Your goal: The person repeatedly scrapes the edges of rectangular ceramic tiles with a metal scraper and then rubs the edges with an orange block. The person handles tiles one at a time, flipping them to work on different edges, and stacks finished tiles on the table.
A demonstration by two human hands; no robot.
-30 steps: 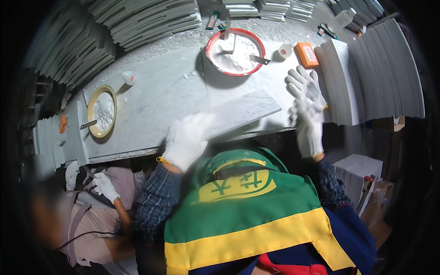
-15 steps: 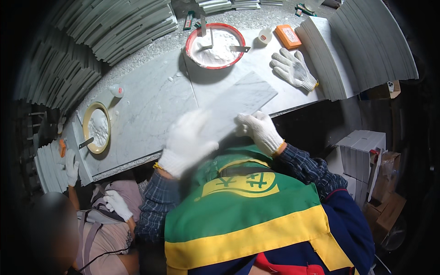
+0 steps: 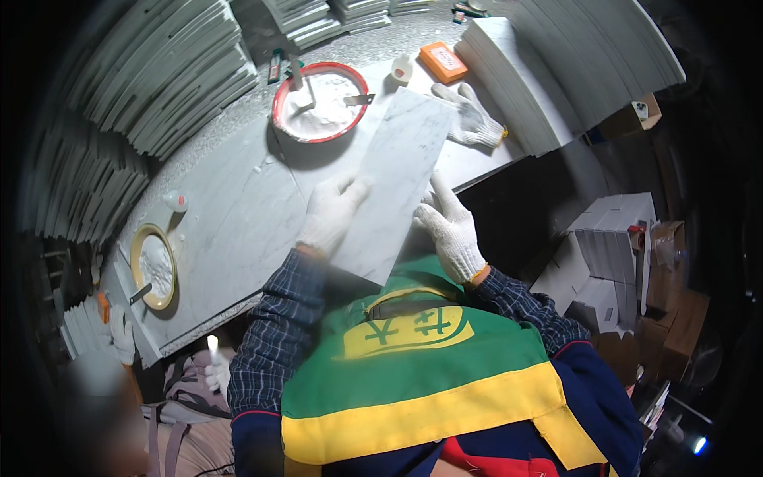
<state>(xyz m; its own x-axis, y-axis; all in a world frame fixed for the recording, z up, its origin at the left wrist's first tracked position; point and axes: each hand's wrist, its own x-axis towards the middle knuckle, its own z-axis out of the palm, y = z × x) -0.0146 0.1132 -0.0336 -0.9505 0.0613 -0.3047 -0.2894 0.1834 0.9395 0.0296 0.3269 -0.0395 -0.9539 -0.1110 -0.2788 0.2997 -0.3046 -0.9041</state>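
Observation:
A long grey-white marble tile (image 3: 400,175) is held up between my two gloved hands, tilted over the worktable's near edge. My left hand (image 3: 330,213) grips its left long edge, with part of the fingers hidden by the tile. At the right long edge my right hand (image 3: 450,226) is closed, its fingertips on the edge. Past the tile's far end stand a red-rimmed bowl (image 3: 362,76) of white powder or paste with scrapers in it, and a small white bottle (image 3: 402,70). A loose white glove (image 3: 474,123) lies partly behind the tile.
An orange box (image 3: 443,63) lies near stacked tiles (image 3: 509,87) at right; more tile stacks (image 3: 171,71) stand far left. A yellowish bowl (image 3: 172,290) sits on the marble table (image 3: 230,215). A co-worker's gloved hand (image 3: 216,374) holds a scraper at lower left. White boxes (image 3: 612,254) are at right.
The tile has been turned more upright, its far end swinging left and its broad face now toward me. The view has shifted right. The co-worker's near hand now shows a scraper.

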